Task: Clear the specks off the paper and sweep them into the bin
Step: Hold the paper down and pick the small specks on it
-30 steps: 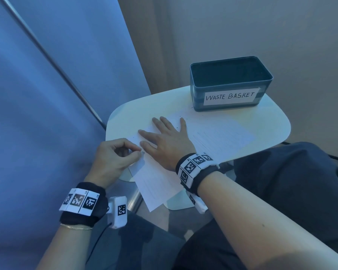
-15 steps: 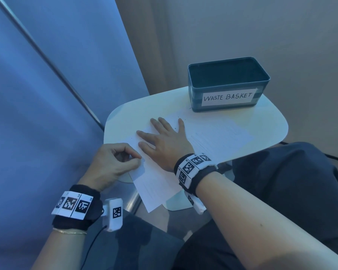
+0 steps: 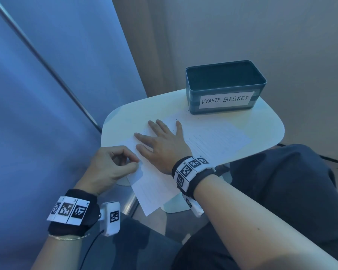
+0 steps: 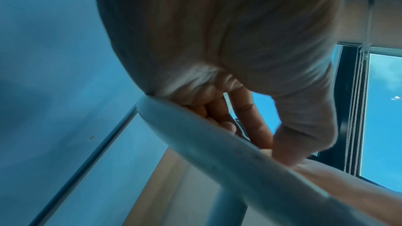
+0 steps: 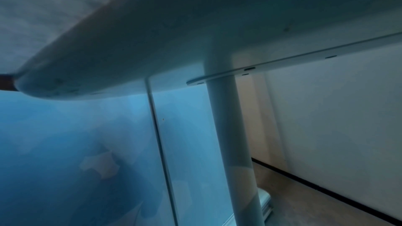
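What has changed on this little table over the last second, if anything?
Very little. The left hand has slid slightly toward the person along the near-left edge of the paper, fingers curled with thumb and forefinger together at that edge; whether they pinch the sheet is unclear. The right hand stays flat on the paper, fingers spread. The waste basket stays at the table's far side, and dark specks remain near the right hand's thumb.

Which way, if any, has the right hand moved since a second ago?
No. The right hand lies flat on the paper, equally far from the bin.
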